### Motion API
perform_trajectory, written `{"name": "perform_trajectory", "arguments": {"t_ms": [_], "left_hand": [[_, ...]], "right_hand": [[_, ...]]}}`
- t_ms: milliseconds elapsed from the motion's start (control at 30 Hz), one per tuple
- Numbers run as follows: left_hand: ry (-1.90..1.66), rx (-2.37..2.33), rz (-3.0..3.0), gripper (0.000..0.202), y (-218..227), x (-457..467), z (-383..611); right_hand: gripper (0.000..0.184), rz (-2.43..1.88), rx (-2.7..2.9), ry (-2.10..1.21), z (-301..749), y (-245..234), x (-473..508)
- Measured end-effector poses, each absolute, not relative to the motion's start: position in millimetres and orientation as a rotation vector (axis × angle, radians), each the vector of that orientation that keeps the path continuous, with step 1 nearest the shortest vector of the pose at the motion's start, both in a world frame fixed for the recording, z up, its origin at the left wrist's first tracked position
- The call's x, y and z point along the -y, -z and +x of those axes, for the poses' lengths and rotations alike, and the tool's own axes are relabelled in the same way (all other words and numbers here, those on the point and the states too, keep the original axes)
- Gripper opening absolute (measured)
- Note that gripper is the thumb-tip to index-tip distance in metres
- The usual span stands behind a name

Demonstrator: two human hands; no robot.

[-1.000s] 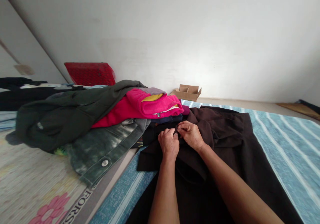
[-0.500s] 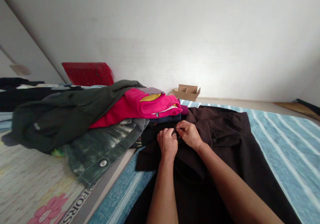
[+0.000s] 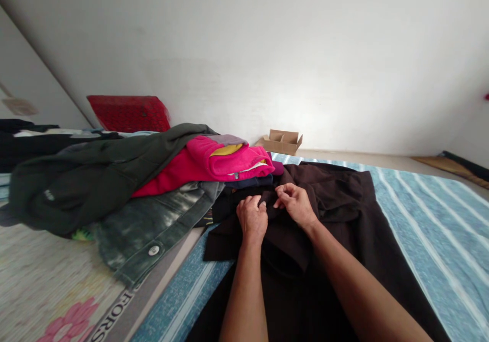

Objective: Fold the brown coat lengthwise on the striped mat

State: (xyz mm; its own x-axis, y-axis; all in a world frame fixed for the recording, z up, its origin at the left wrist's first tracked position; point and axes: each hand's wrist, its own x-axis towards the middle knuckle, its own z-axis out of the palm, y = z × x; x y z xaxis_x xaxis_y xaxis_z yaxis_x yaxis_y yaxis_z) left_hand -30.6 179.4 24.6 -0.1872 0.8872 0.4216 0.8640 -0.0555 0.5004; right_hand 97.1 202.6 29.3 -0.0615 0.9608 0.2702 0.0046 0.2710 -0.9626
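Observation:
A dark brown garment [image 3: 340,194] lies spread and partly bunched in front of me, its lower part nearly black. My left hand [image 3: 252,217] is closed on a fold of its cloth, knuckles up and fingers curled. Just to the right, my right hand [image 3: 296,204] has thumb and fingers bent together at the same bunched part, pinching the cloth. What lies right under the fingertips is too dark to make out. One loose end of the garment sticks out left of my left wrist.
Left of my hands is a clothes pile with a bright pink garment [image 3: 214,161], a dark green hoodie [image 3: 95,174] and grey-green denim [image 3: 153,230]. Beneath lies a blue striped sheet [image 3: 412,204]. Near the wall are a cardboard box [image 3: 282,143] and a red bundle [image 3: 130,113].
My right hand has drawn slightly away from the left, leaving a wider gap between their fingertips. The left hand keeps its grip on the cloth. The view has turned slightly right.

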Motion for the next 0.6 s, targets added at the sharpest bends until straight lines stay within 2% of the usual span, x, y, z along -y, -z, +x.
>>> {"name": "perform_trajectory", "arguments": {"t_ms": [233,600], "left_hand": [[-1.107,-2.155,1.952,0.022,-23.6,-184.9,-30.2],[-1.211,-1.935,1.922,0.027,-20.8,-188.1,-38.7]], "right_hand": [[0.027,-0.994,1.264,-1.084,144.9,-44.6,-172.5],[0.013,-1.006,1.346,-1.126,89.5,-31.9,-183.8]]}}
